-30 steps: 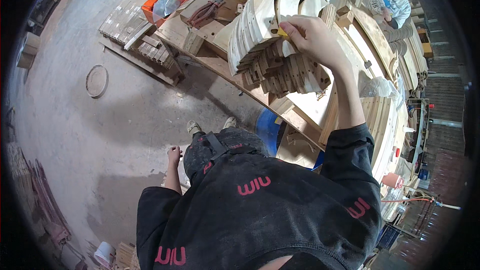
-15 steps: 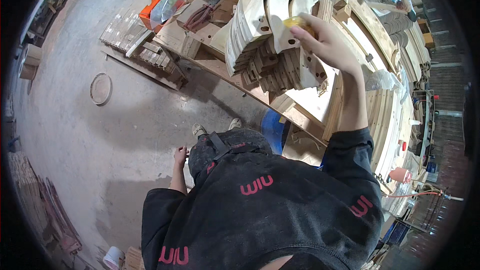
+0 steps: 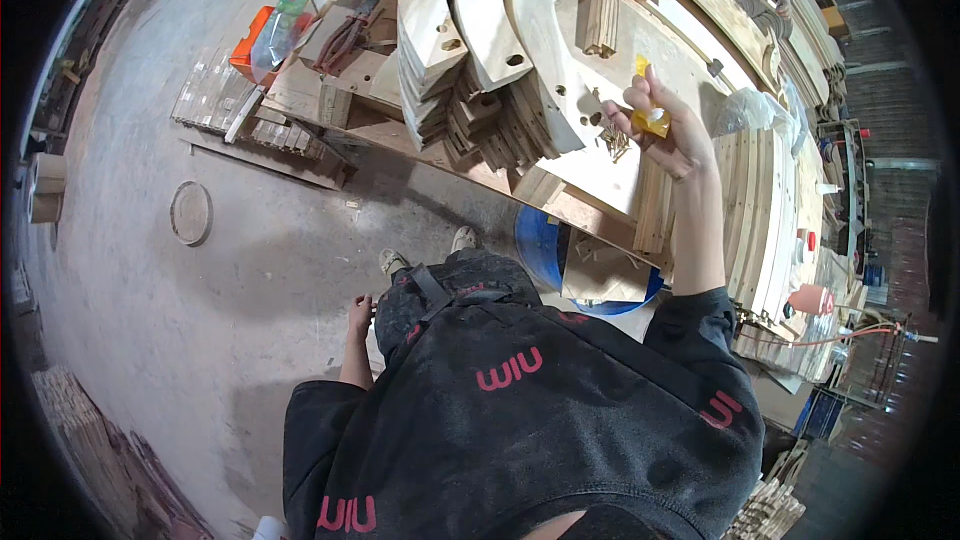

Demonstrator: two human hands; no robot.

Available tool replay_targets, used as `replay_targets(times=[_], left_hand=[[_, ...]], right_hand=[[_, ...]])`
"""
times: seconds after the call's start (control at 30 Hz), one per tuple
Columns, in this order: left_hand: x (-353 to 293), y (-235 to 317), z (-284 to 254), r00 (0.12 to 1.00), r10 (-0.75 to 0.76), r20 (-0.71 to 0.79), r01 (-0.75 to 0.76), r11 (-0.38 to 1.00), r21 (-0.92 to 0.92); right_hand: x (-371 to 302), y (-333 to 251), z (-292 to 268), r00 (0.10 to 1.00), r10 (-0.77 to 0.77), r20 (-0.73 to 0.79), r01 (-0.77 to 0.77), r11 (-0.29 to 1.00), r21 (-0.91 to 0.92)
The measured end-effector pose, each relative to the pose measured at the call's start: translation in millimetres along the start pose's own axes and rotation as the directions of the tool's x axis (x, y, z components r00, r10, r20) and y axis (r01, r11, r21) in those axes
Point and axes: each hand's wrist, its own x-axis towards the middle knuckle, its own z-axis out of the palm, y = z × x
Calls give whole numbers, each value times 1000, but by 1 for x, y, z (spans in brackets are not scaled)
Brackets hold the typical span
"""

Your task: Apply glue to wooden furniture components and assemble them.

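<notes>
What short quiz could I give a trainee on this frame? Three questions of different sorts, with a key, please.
1. Multiple choice: which hand holds the crumpled yellow piece?
a) left
b) right
c) neither

2. True or false: the metal pliers with dark red handles lie on the brown wooden workbench.

3. Fill in: the small heap of slim gold-coloured metal fasteners lies to the picture's ____ of the stacked, curved pale wooden pieces.

Key:
1. b, the bare right hand
2. True
3. right
</notes>
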Motion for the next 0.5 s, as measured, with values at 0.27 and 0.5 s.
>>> replay_targets(times=[0.27, 0.5], left_hand=[[-1, 10, 3, 997, 68, 29, -71, 991, 116], [-5, 14, 7, 996, 80, -24, -74, 979, 190]], right_hand=[[-15, 36, -32, 987, 157, 24, -147, 844, 516], [-29, 11, -7, 991, 61, -117, -84, 976, -200]])
